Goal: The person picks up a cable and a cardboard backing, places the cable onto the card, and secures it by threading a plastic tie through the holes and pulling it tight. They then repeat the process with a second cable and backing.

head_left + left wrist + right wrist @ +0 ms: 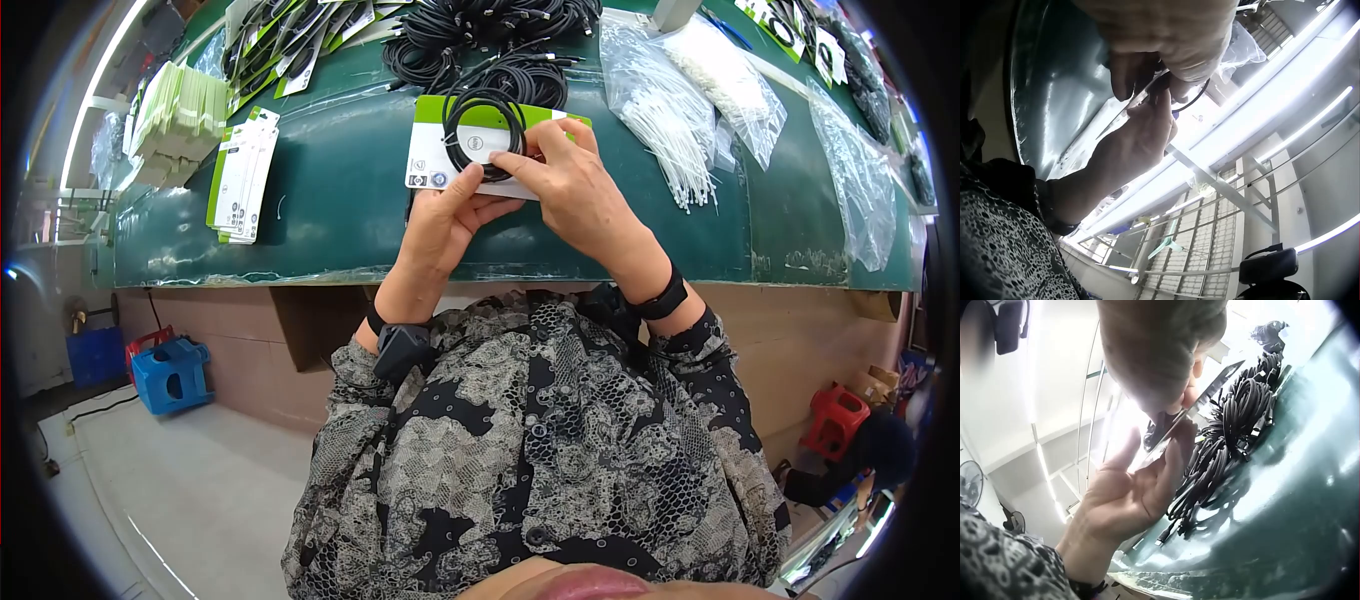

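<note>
In the head view my left hand (447,222) grips a white and green packaging card (428,150) at its lower edge, thumb on the front and fingers behind. A coiled black cable (451,135) lies against the card's face. My right hand (580,185) pinches the coil at its lower right, its other fingers curled near the card's right edge. The left wrist view catches the right hand (1132,144) close to the left one, with a thin dark strand by the fingers. Seen edge-on in the right wrist view, the card (1213,384) sits between both hands.
Loose bundles of black cables (500,40) lie behind the card on the green table (340,220). To the left are a stack of white cards (245,175) and a pile of pale green-edged cards (180,115). Bags of white cable ties (665,120) lie at the right.
</note>
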{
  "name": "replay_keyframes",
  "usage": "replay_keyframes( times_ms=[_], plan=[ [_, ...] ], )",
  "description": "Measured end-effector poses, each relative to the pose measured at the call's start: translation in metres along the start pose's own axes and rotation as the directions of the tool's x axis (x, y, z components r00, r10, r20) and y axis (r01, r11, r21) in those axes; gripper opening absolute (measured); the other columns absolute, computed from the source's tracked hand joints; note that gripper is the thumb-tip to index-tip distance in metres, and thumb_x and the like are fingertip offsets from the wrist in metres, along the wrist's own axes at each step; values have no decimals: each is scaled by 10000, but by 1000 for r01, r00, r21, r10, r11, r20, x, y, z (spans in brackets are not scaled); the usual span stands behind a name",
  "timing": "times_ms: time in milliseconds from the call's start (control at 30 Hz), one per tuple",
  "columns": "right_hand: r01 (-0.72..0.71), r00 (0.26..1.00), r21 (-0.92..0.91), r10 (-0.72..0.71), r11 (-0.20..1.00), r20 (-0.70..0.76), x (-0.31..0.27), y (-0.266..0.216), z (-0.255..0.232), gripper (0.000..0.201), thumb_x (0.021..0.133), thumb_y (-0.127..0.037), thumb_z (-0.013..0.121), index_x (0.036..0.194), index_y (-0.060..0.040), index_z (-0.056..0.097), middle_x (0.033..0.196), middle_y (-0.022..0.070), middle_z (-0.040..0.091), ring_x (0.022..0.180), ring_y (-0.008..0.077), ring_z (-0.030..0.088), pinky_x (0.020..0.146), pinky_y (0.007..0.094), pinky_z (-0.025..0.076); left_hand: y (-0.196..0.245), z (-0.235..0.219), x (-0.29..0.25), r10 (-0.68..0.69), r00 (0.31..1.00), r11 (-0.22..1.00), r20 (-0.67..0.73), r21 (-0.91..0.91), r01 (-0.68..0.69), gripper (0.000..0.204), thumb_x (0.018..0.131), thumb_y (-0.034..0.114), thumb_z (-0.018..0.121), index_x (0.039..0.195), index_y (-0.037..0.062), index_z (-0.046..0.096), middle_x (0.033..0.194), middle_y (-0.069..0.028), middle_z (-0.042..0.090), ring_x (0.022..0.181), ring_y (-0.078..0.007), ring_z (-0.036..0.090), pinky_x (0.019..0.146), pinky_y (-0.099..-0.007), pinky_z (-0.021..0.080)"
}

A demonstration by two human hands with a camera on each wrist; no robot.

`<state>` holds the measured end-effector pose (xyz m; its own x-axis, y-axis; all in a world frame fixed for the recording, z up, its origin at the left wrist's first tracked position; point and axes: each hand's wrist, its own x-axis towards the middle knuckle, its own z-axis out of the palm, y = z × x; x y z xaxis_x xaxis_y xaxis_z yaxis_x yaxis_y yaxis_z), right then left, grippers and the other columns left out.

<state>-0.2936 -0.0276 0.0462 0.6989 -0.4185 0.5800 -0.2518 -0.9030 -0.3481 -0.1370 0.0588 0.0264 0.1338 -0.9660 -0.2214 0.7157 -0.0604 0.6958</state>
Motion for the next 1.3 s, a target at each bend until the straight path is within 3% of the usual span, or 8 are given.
replay_keyframes(
  times_ms=[267,500,567,700,867,1033,1133,1300],
  plan=[
    [-7,990,65,-2,998,139,-8,7,-2,352,719,9,602,1056,-77,655,920,81,547,873,257,553,934,404,361,-26,-13,-5,256,962,945,-99,234,-228,331,904,63,594,1222,42,504,1043,-63,633,821,-123,625,540,-221,475],
    [22,967,234,39,972,-252,-17,5,-6,246,756,-36,670,998,-75,644,919,72,578,881,255,579,846,380,428,-18,3,-11,293,932,944,-212,220,-246,323,899,58,608,1210,53,519,1061,-45,626,858,-126,633,624,-237,525],
    [-289,916,287,351,913,-194,-34,22,-26,149,788,-43,674,929,-55,628,895,93,592,832,254,602,735,344,475,-16,6,-7,303,926,943,-224,212,-257,324,901,58,606,1213,54,519,1066,-44,625,869,-130,636,651,-244,539],
    [-488,871,-214,457,846,-178,-78,89,-69,100,798,-61,666,882,-52,613,856,121,595,787,307,597,667,350,481,-16,11,-3,297,924,949,-240,183,-258,320,905,62,605,1213,49,518,1079,-44,620,909,-142,636,740,-277,558],
    [-469,877,-386,471,794,-98,-96,108,-72,75,788,-63,664,844,-53,615,828,119,580,776,324,584,661,379,463,-17,12,8,282,936,958,-209,112,-264,306,910,55,595,1207,54,521,1091,-47,615,948,-153,629,778,-302,556],
    [-479,877,-288,461,829,-133,-87,99,-77,102,761,-32,682,840,-45,620,819,104,586,753,309,576,659,377,460,-16,31,13,242,952,967,-184,-37,-253,280,916,61,588,1189,68,532,1079,-41,625,966,-159,629,780,-308,556],
    [-231,950,-352,132,907,-285,-66,73,-90,138,730,20,693,842,-34,632,804,91,598,735,274,578,665,361,463,-14,33,21,174,965,965,-194,-163,-207,246,918,79,591,1160,74,545,1063,-37,634,947,-151,630,751,-297,549],
    [-310,933,118,325,943,-154,-49,19,-53,171,710,57,697,853,-20,643,801,88,621,713,226,590,645,318,465,-15,33,34,-3,1000,907,4,-420,4,160,921,138,603,1068,81,573,996,-29,652,829,-112,610,618,-252,482]
  ],
)
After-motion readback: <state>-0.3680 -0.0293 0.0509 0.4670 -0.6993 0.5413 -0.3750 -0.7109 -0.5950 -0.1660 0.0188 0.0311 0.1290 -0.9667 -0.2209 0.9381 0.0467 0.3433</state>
